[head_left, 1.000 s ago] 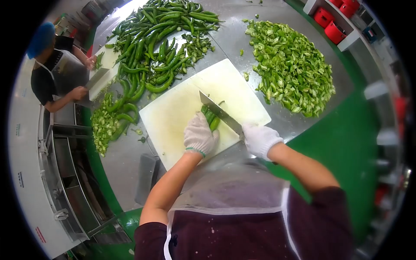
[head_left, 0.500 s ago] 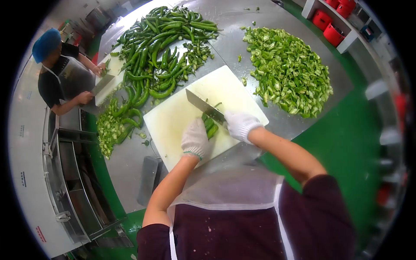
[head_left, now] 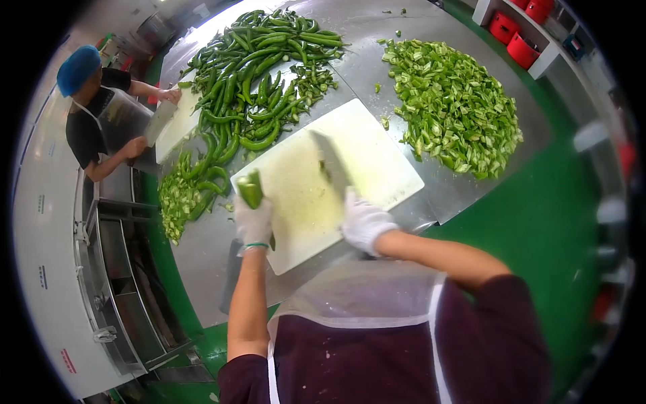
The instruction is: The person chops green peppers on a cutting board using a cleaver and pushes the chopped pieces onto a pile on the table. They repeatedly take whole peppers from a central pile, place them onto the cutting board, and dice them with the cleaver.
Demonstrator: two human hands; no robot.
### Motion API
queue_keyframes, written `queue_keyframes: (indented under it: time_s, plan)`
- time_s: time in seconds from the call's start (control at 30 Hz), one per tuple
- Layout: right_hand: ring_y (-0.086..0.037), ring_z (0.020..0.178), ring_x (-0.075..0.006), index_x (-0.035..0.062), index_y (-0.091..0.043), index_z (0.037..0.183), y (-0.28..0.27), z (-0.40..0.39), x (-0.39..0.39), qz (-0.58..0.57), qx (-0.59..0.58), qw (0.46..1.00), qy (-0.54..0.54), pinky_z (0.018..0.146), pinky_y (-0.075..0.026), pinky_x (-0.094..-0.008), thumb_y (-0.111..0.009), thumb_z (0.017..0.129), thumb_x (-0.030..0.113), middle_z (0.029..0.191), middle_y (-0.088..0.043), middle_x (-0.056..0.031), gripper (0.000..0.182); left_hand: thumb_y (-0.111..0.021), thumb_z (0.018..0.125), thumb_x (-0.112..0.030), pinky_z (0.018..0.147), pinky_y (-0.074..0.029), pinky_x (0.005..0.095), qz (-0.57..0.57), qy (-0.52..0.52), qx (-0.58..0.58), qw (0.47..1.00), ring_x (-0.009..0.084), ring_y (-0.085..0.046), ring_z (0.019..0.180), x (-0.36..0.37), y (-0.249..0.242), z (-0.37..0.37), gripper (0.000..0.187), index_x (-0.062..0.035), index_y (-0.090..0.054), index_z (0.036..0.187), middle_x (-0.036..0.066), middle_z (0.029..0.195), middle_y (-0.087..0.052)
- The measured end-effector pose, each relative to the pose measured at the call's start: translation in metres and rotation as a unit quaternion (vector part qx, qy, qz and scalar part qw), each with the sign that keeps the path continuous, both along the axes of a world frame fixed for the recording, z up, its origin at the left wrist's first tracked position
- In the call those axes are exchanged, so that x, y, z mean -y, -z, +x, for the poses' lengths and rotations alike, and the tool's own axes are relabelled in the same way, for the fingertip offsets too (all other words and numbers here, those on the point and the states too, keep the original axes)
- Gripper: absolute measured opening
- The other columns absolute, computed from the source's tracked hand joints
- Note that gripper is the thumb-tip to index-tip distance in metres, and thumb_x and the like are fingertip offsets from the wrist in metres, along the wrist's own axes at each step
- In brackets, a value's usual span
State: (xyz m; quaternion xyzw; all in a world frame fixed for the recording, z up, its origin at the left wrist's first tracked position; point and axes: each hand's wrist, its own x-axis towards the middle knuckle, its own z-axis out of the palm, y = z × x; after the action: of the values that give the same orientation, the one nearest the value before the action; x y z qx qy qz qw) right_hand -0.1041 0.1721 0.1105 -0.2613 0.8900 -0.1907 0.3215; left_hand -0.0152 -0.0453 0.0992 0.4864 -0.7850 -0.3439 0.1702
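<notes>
Wrapped in a white glove, my left hand (head_left: 253, 222) grips green chili peppers (head_left: 249, 190) above the left edge of the white cutting board (head_left: 377, 148). Their cut ends point up and away from me. My right hand (head_left: 367, 222), also gloved, is closed round the handle of a cleaver (head_left: 331, 161). The blade is blurred and reaches over the middle of the board, with a small dark green bit beside it. Beyond the board lies a heap of whole green chili peppers (head_left: 259, 60). On the right is a large pile of chopped pepper (head_left: 454, 111).
Across the table's left side a co-worker in a blue hair cover (head_left: 79, 71) holds a knife over another board (head_left: 178, 124). A smaller pile of chopped pepper (head_left: 180, 202) lies near that board. Red pots (head_left: 521, 50) stand on a shelf at upper right.
My left hand has lifted the peppers off the middle of the board and carried them left to its edge. My right hand has drawn the cleaver slightly toward me, away from the peppers.
</notes>
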Motion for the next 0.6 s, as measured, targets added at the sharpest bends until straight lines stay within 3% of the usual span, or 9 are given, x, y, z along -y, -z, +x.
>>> queue_keyframes:
  time_s: [0.07,0.17,0.23,0.27,0.3,0.4,0.47,0.57,0.6]
  plan:
    - [-0.07,0.102,-0.0411,-0.0023,-0.04,0.139,0.021,0.008,0.036,-0.044,0.031,0.997,-0.059,0.092,-0.054,-0.0478,-0.057,0.095,0.021,0.12,-0.066,-0.0287,0.053,-0.072,0.084,-0.018,0.086,-0.054,0.0402,0.053,-0.002,-0.134,0.99,0.0271,-0.07,0.097,0.032,0.011,0.006,0.042,-0.0001,-0.058,0.119,0.016,0.106,-0.072]
    - [-0.072,0.09,-0.033,0.0004,-0.044,0.138,-0.045,0.002,0.05,-0.112,0.299,0.947,-0.016,0.084,-0.056,-0.0429,-0.058,0.095,0.023,0.112,-0.068,-0.0245,0.05,-0.072,0.083,-0.016,0.086,-0.054,0.0387,0.015,0.036,-0.163,0.986,0.0259,-0.07,0.098,0.035,0.0,0.007,0.048,-0.0005,-0.057,0.126,0.014,0.105,-0.071]
    - [-0.072,0.083,-0.029,0.0019,-0.045,0.137,-0.041,-0.005,0.045,-0.144,0.27,0.951,0.041,0.075,-0.057,-0.0415,-0.058,0.095,0.023,0.106,-0.069,-0.0228,0.048,-0.072,0.083,-0.018,0.087,-0.055,0.0413,-0.037,0.063,-0.098,0.993,0.0301,-0.071,0.098,0.012,-0.016,0.005,0.053,-0.0059,-0.056,0.132,0.016,0.107,-0.072]
    - [-0.072,0.08,-0.027,0.0027,-0.046,0.136,-0.034,-0.01,0.036,-0.157,0.258,0.951,0.07,0.07,-0.057,-0.0409,-0.058,0.095,0.022,0.103,-0.069,-0.022,0.047,-0.072,0.083,-0.021,0.087,-0.056,0.0454,-0.096,0.094,-0.058,0.989,0.0357,-0.072,0.098,0.012,0.0,0.002,0.053,-0.0087,-0.057,0.132,0.019,0.108,-0.072]
    - [-0.072,0.08,-0.0271,0.0024,-0.048,0.135,-0.014,-0.021,0.026,-0.156,0.223,0.957,0.1,0.07,-0.057,-0.0412,-0.059,0.095,0.023,0.103,-0.069,-0.0227,0.047,-0.073,0.083,-0.024,0.086,-0.055,0.0479,-0.062,0.117,-0.018,0.991,0.0394,-0.071,0.098,-0.008,-0.016,-0.005,0.051,-0.0084,-0.058,0.129,0.022,0.108,-0.071]
    - [-0.072,0.083,-0.028,0.0034,-0.05,0.135,0.003,-0.051,-0.02,-0.167,0.129,0.952,0.221,0.075,-0.057,-0.0439,-0.061,0.093,0.029,0.103,-0.069,-0.0235,0.05,-0.074,0.086,-0.03,0.08,-0.054,0.0501,-0.159,0.256,0.003,0.954,0.0416,-0.067,0.091,-0.032,0.026,-0.038,0.044,-0.0053,-0.06,0.12,0.021,0.099,-0.069]
    - [-0.072,0.083,-0.0288,0.0039,-0.05,0.134,0.054,-0.064,-0.058,-0.178,0.071,0.946,0.262,0.077,-0.057,-0.0437,-0.063,0.092,0.031,0.1,-0.07,-0.0223,0.052,-0.073,0.087,-0.036,0.091,-0.051,0.0489,-0.209,0.34,0.03,0.916,0.0404,-0.063,0.113,-0.04,0.08,-0.062,0.058,-0.0053,-0.056,0.133,0.022,0.121,-0.066]
    - [-0.065,0.067,-0.0169,0.0089,-0.049,0.14,0.047,-0.049,-0.094,-0.261,0.206,0.877,0.348,0.063,-0.057,-0.0348,-0.064,0.091,0.012,0.09,-0.066,-0.0109,0.051,-0.069,0.088,-0.044,0.103,-0.045,0.051,-0.337,0.415,-0.007,0.845,0.0421,-0.049,0.134,-0.067,0.086,-0.073,0.078,-0.0046,-0.042,0.15,0.022,0.147,-0.051]
    - [-0.062,0.064,-0.014,0.01,-0.049,0.141,0.038,-0.041,-0.102,-0.297,0.265,0.84,0.368,0.06,-0.056,-0.0327,-0.064,0.091,0.008,0.087,-0.064,-0.0082,0.053,-0.069,0.088,-0.045,0.106,-0.042,0.052,-0.334,0.449,0.021,0.829,0.0436,-0.047,0.136,-0.071,0.082,-0.074,0.083,-0.0028,-0.037,0.152,0.023,0.15,-0.048]
